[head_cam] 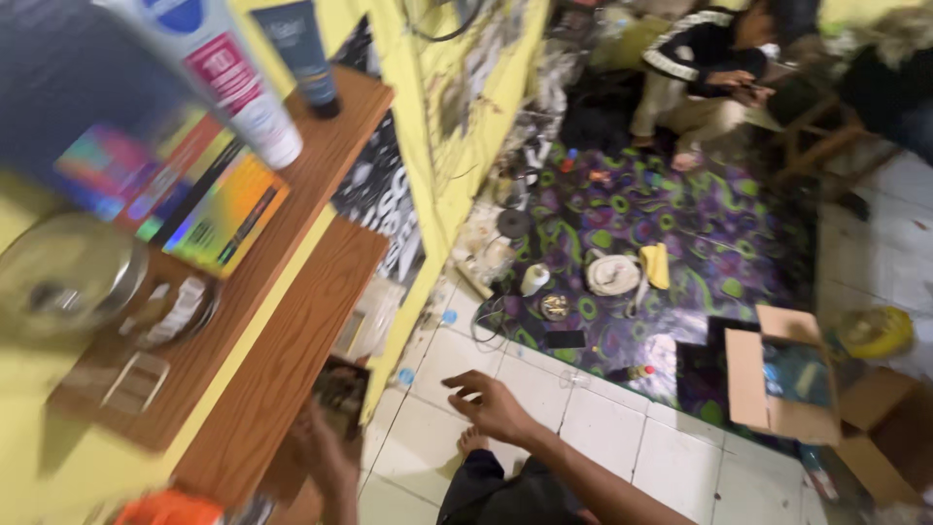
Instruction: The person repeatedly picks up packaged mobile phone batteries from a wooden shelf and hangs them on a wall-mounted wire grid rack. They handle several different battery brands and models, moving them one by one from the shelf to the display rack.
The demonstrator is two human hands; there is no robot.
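A: Your left hand [330, 457], low in the frame, has its fingers clamped on a dark phone [342, 394] beside the lower wooden shelf [282, 369].

B: And your right hand [496, 408]?

A: Lower centre, fingers apart, holding nothing, above the white floor tiles [671, 462].
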